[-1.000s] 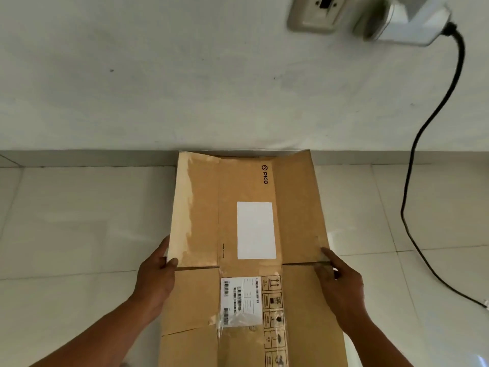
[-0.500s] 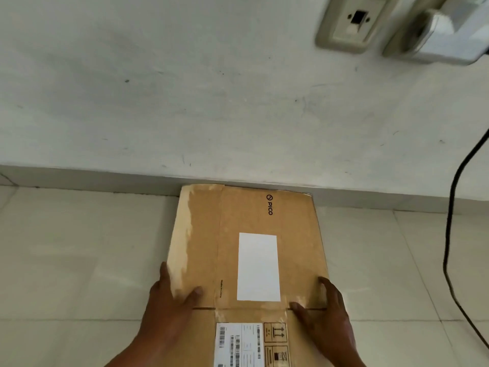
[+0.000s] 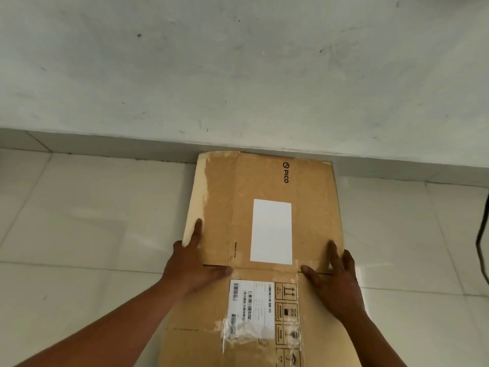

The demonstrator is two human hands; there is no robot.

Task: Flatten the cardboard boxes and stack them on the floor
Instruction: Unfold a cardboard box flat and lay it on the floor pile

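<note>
cardboard box (image 3: 312,223) flat on floor (image 3: 92,221), far edge at wall (image 3: 238,75); left hand (image 3: 193,268), right hand (image 3: 336,282) press it, each grip wide.

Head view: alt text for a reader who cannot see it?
A flattened cardboard box lies on the tiled floor, far edge at the wall. The left hand and right hand press flat on its sides; a white label faces up.

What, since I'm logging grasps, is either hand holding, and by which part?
Nothing is held. The left hand and right hand lie flat, fingers straight, pressing on the flattened cardboard box at its flap crease, near its side edges.
</note>
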